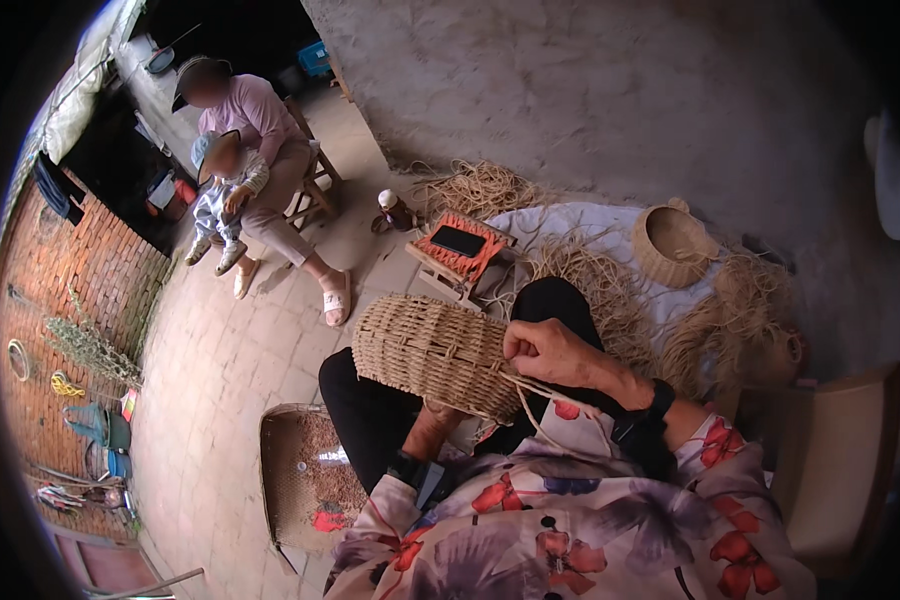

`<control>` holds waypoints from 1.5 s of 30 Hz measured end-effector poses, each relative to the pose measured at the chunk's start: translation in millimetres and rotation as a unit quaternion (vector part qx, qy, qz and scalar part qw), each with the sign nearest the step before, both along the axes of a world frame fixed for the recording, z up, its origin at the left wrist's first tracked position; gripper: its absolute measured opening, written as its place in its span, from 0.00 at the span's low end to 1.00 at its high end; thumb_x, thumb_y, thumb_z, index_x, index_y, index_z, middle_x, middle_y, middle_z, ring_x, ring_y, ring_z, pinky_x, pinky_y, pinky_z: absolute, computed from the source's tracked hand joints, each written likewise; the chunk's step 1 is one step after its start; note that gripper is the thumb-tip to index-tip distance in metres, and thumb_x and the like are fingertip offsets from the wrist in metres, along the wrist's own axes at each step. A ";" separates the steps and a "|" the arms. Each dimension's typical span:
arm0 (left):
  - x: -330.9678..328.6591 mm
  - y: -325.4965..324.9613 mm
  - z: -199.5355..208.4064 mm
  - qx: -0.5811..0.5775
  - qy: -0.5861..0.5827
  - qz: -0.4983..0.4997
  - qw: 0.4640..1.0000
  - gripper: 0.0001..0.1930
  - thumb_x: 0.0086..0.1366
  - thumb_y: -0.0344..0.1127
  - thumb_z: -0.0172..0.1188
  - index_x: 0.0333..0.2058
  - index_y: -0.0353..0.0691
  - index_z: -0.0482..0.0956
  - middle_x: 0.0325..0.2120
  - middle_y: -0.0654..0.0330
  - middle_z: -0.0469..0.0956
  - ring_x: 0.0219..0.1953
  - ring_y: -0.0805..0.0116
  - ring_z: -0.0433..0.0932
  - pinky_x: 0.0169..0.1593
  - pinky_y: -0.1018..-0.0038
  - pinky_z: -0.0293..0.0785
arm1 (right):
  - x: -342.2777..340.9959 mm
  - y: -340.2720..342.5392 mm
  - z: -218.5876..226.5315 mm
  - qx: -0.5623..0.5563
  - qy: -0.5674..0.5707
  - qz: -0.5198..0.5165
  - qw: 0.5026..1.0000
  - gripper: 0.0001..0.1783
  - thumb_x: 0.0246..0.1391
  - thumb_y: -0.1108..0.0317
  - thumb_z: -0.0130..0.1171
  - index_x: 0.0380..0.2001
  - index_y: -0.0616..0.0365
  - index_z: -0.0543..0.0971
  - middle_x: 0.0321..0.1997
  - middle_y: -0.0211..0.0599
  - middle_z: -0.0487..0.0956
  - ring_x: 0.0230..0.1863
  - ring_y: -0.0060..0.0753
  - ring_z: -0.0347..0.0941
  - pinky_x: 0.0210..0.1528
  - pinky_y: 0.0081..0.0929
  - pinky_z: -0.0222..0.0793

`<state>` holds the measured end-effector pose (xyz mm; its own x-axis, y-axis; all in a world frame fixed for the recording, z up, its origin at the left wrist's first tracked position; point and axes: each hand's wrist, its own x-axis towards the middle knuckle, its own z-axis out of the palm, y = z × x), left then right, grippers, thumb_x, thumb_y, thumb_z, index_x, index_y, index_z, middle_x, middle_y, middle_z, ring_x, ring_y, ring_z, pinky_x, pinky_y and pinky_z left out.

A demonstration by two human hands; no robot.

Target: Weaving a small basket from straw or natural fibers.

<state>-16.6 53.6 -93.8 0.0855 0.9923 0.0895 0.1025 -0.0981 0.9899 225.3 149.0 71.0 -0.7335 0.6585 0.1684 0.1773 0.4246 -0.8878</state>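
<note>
A tan woven basket (420, 345), made of plaited straw cord, lies tilted on its side above my lap. My left hand (438, 412) reaches under its near side, and the fingers are hidden behind the weave. At the basket's right end, my right hand (550, 352) is closed, with thumb and forefinger pinched at the edge of the weave. Loose cord ends (550, 388) trail from that edge, just below the right hand, toward my shirt. Exactly what the fingertips pinch is small, but it looks like a strand of this cord.
Ahead stands a small stool (460, 245) with a phone (458, 240) on it. Cord heaps (595, 285) and a round woven basket (673, 245) lie on a white cloth (560, 218). A shallow tray (300, 470) is by my left leg. A seated person (260, 115) holds a child (225, 195).
</note>
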 end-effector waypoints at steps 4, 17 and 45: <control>12.7 0.3 14.8 0.032 0.053 0.024 0.998 0.30 0.57 0.48 0.64 0.54 0.39 0.69 0.50 0.58 0.73 0.51 0.64 0.72 0.55 0.67 0.71 | -5.5 -4.6 9.3 0.083 0.077 -0.020 0.993 0.08 0.46 0.75 0.61 0.27 0.63 0.72 0.27 0.34 0.73 0.27 0.25 0.72 0.30 0.25 0.68; 26.1 10.6 64.7 -0.151 -0.424 -0.031 0.892 0.36 0.49 0.53 0.70 0.53 0.39 0.69 0.49 0.58 0.74 0.49 0.64 0.74 0.52 0.66 0.74 | -18.2 -4.5 14.8 0.206 0.055 0.013 0.977 0.09 0.44 0.76 0.60 0.27 0.62 0.69 0.26 0.40 0.71 0.29 0.45 0.72 0.31 0.35 0.68; 29.8 43.7 52.3 -0.168 -0.426 -0.061 0.887 0.23 0.54 0.33 0.67 0.49 0.37 0.74 0.47 0.59 0.76 0.47 0.66 0.75 0.53 0.69 0.73 | -21.6 -15.6 15.0 0.248 0.034 -0.034 0.967 0.06 0.42 0.78 0.56 0.27 0.62 0.71 0.26 0.40 0.72 0.26 0.42 0.74 0.27 0.33 0.69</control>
<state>13.2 97.3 -41.5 0.2376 0.9632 -0.1257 -0.6884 0.2583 0.6778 203.7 133.4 86.1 -0.6672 0.5306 0.5227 0.1685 0.7911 -0.5880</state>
